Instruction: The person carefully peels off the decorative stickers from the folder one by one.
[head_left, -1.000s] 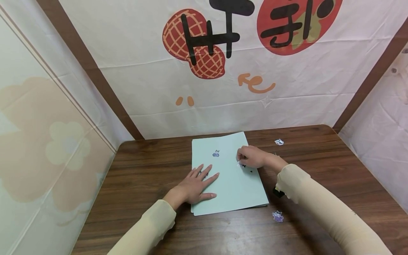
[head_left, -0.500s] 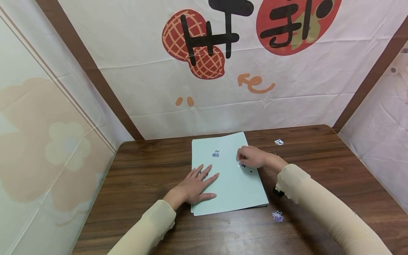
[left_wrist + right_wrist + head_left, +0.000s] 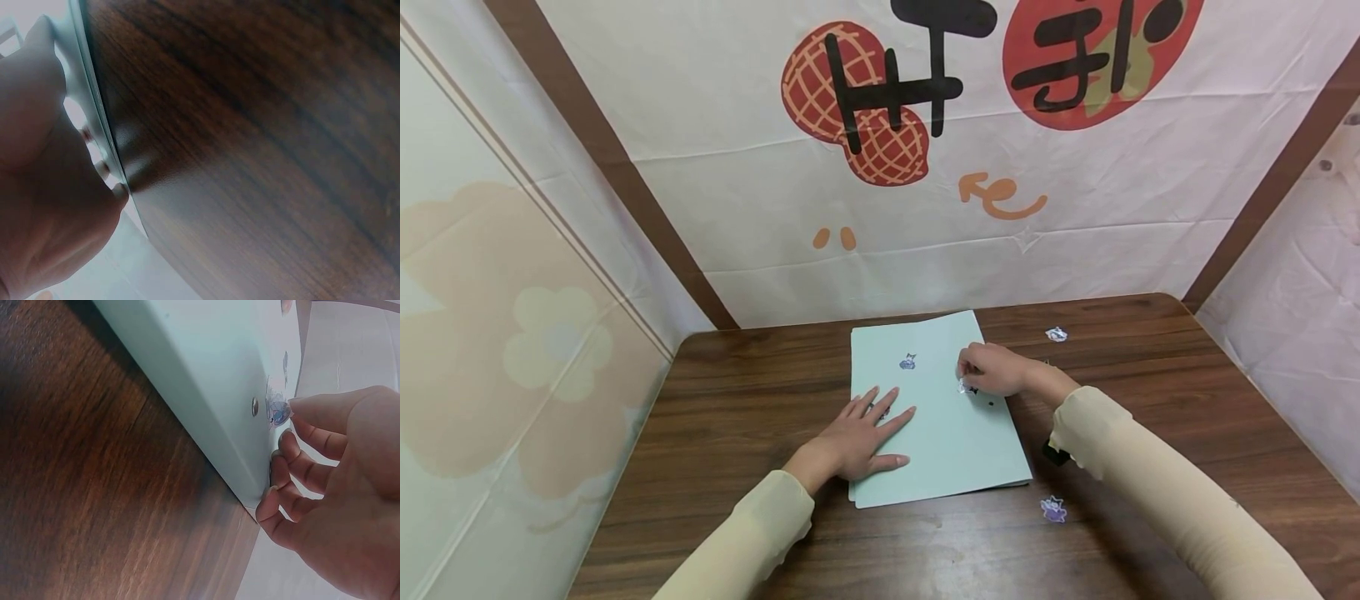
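A pale green folder (image 3: 951, 446) lies on the wooden table. My left hand (image 3: 857, 437) rests on its left side with fingers spread, over a small printed sticker (image 3: 884, 412) that shows between them. In the left wrist view, the left hand (image 3: 50, 169) lies at the folder's edge. My right hand (image 3: 992, 368) is over the folder's right side, pinching a small clear-edged sticker (image 3: 277, 410) between thumb and forefinger. Part of that sticker lies against the surface. Close by is a small round metallic stud (image 3: 255, 407). Another purple sticker (image 3: 908, 362) sits on the upper part.
Loose on the table (image 3: 752, 383) to the right are a sticker (image 3: 1056, 334) near the back and a purple one (image 3: 1053, 509) near the front. A dark object (image 3: 1056, 454) shows beside the right sleeve. A printed cloth (image 3: 955, 258) hangs behind the table.
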`<state>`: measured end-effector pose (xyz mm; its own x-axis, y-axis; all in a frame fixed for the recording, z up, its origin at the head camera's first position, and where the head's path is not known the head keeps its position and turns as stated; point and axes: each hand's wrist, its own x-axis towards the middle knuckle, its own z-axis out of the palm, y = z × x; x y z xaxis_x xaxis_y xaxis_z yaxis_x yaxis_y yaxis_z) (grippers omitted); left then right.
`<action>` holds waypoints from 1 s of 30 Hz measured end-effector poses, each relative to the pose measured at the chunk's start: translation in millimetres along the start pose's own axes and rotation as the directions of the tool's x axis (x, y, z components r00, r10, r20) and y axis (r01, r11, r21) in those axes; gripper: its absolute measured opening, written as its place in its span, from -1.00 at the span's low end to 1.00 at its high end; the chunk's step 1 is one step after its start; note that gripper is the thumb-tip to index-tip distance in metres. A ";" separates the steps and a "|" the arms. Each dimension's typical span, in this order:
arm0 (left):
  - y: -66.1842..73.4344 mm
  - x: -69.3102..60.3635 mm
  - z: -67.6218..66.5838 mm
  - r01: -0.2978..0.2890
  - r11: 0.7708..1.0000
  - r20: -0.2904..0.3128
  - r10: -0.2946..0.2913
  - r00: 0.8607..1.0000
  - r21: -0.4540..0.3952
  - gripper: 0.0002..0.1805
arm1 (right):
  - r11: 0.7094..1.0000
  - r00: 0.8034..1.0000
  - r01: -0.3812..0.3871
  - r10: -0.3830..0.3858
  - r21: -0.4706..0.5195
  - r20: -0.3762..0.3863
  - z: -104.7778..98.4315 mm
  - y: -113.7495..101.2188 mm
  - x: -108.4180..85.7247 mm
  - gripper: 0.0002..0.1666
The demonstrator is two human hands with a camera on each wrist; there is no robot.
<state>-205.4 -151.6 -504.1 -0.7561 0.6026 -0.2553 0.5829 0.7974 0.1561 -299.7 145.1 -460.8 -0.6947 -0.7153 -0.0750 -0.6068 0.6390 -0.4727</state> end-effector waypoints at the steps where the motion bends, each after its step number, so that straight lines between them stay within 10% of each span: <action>1: -0.6 0.4 0.9 0.001 1.000 -0.003 -0.001 1.000 0.000 -0.16 | 1.000 1.000 0.000 0.000 0.001 0.001 0.1 0.2 -0.1 -0.94; 30: -0.8 -0.1 -0.4 0.007 1.000 0.004 -0.007 1.000 -0.011 -0.15 | 0.989 0.997 -0.073 0.074 0.130 -0.003 -3.3 -0.7 1.2 -0.88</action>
<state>-205.9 -152.3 -503.9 -0.7592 0.5967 -0.2599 0.5740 0.8021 0.1648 -301.3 144.8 -457.7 -0.7389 -0.6653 -0.1071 -0.4991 0.6471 -0.5764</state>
